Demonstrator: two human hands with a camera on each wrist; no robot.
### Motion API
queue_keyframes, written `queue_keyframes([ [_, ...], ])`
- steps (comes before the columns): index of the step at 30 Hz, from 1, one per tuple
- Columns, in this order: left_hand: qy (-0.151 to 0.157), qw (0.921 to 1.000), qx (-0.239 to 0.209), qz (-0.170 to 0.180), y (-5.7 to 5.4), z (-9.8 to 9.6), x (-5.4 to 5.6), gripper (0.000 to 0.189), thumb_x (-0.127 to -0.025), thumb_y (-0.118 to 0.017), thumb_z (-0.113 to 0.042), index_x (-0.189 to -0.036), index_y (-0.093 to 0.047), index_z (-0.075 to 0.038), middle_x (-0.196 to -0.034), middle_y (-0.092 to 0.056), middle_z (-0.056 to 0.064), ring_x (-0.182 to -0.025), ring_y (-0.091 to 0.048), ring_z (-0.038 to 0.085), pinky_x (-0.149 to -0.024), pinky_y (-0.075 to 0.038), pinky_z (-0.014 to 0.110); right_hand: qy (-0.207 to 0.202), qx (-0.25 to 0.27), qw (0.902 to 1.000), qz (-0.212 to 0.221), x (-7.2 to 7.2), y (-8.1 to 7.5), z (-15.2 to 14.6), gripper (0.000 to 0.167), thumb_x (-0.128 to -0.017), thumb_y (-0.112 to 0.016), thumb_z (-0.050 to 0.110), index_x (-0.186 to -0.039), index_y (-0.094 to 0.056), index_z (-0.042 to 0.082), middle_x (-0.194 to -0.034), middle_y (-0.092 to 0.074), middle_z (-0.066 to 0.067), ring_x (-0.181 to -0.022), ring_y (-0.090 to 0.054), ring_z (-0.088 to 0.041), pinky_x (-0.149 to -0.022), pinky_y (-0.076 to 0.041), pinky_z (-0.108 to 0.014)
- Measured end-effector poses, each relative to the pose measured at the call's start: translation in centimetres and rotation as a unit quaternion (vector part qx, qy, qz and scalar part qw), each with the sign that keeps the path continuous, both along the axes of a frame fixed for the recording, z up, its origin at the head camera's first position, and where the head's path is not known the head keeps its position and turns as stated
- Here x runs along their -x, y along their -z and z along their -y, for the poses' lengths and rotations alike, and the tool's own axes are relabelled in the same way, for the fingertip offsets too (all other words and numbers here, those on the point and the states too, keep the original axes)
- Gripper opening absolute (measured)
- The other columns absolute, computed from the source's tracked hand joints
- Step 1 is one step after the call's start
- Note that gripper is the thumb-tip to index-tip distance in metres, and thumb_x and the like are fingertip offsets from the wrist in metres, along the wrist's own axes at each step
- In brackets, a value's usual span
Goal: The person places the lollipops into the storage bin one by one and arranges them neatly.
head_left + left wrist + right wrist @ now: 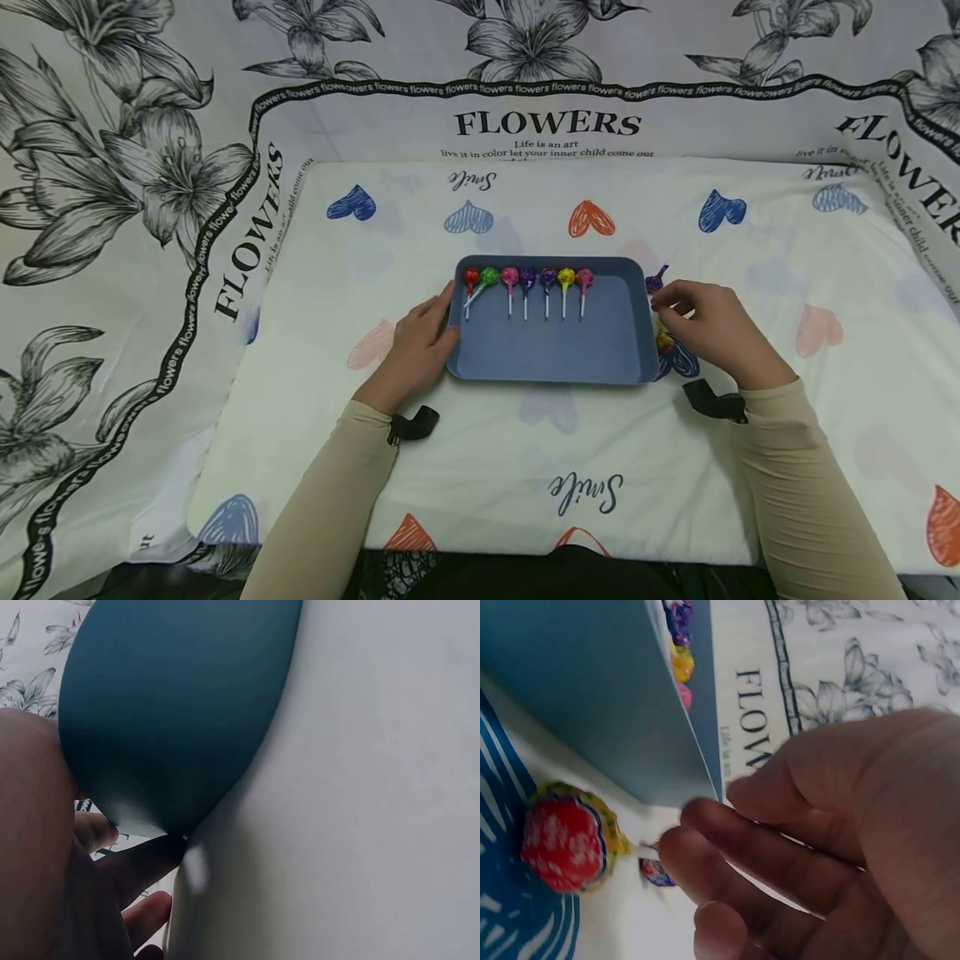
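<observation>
A blue-grey tray [555, 350] lies on the light cloth. Several wrapped lollipops [527, 279] stand in a row along its far side, sticks towards me; the green one's [489, 276] stick slants across the red one's [471, 277]. My left hand [412, 346] holds the tray's left edge, its fingers at the wall [142, 866]. Beside the right edge my right hand [708, 325] hovers with bent fingers, and no object shows between thumb and forefinger. Close by are a red-and-yellow lollipop [562, 844], its stick running behind a fingertip, and a purple lollipop [656, 278].
Under the tray spreads a heart-printed cloth [465, 467], over a white tablecloth [390, 125] with black flowers and lettering. Dark bands [414, 423] circle both wrists. The table's near edge runs along the bottom, close to the person's body.
</observation>
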State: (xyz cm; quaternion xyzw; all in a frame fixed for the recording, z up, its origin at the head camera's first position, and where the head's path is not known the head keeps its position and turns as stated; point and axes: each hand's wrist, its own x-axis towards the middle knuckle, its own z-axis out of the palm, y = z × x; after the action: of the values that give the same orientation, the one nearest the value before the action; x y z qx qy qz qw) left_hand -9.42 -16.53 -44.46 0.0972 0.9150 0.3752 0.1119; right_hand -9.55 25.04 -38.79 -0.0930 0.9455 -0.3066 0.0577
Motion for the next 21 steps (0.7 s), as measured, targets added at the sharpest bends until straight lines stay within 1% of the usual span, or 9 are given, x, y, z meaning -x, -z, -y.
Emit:
queue_keyframes([
  [5,0.003,1.0,-0.004,-0.007,0.2,0.1,0.1,0.067,-0.108,-0.041,-0.034,-0.17,-0.014,-0.034,-0.172,-0.03,0.007,-0.16,-0.019,0.034,-0.126,-0.012,0.063,-0.012,-0.007,0.9993,0.035,-0.1,0.1,-0.6,0.023,-0.102,-0.055,0.011,-0.112,-0.076,0.005,-0.111,-0.075,-0.019,-0.095,-0.068,-0.034,-0.068,-0.052,-0.039],
  [8,0.001,1.0,-0.005,-0.008,0.2,0.1,0.1,0.067,-0.108,-0.041,-0.034,-0.17,-0.015,-0.033,-0.172,-0.031,0.008,-0.159,-0.019,0.034,-0.126,-0.012,0.063,-0.023,-0.01,0.9983,0.052,-0.2,0.1,-0.9,0.026,-0.101,-0.054,0.009,-0.112,-0.077,0.005,-0.11,-0.075,-0.017,-0.09,-0.066,-0.029,-0.066,-0.05,-0.037],
  [11,0.0,1.0,-0.006,-0.006,0.1,0.0,0.1,0.067,-0.108,-0.041,-0.034,-0.17,-0.015,-0.034,-0.172,-0.031,0.008,-0.16,-0.019,0.034,-0.126,-0.012,0.062,-0.039,-0.015,0.997,0.065,-0.3,0.1,-1.2,0.028,-0.102,-0.053,0.007,-0.115,-0.078,0.005,-0.114,-0.075,-0.017,-0.091,-0.064,-0.026,-0.068,-0.05,-0.035],
  [15,-0.001,1.0,-0.006,-0.004,0.1,0.0,0.1,0.068,-0.108,-0.041,-0.034,-0.17,-0.015,-0.033,-0.172,-0.03,0.008,-0.16,-0.018,0.034,-0.126,-0.012,0.063,-0.064,-0.023,0.9939,0.087,-0.5,0.1,-1.5,0.032,-0.099,-0.052,-0.001,-0.119,-0.077,0.002,-0.126,-0.071,-0.02,-0.097,-0.064,-0.027,-0.073,-0.052,-0.035],
  [18,-0.001,1.0,-0.006,-0.003,0.2,0.0,0.1,0.068,-0.108,-0.041,-0.034,-0.17,-0.016,-0.033,-0.172,-0.029,0.008,-0.16,-0.018,0.035,-0.125,-0.012,0.063,-0.078,-0.026,0.9902,0.113,-0.6,0.2,-1.6,0.032,-0.095,-0.056,-0.005,-0.122,-0.074,-0.001,-0.13,-0.068,-0.023,-0.098,-0.067,-0.029,-0.07,-0.053,-0.034],
  [21,-0.001,1.0,-0.006,-0.004,0.2,0.0,0.1,0.068,-0.107,-0.042,-0.034,-0.17,-0.015,-0.033,-0.172,-0.029,0.008,-0.16,-0.018,0.035,-0.126,-0.012,0.063,-0.082,-0.027,0.9874,0.132,-0.6,0.2,-1.7,0.032,-0.093,-0.063,-0.004,-0.123,-0.072,-0.004,-0.129,-0.066,-0.024,-0.097,-0.069,-0.03,-0.068,-0.055,-0.035],
])
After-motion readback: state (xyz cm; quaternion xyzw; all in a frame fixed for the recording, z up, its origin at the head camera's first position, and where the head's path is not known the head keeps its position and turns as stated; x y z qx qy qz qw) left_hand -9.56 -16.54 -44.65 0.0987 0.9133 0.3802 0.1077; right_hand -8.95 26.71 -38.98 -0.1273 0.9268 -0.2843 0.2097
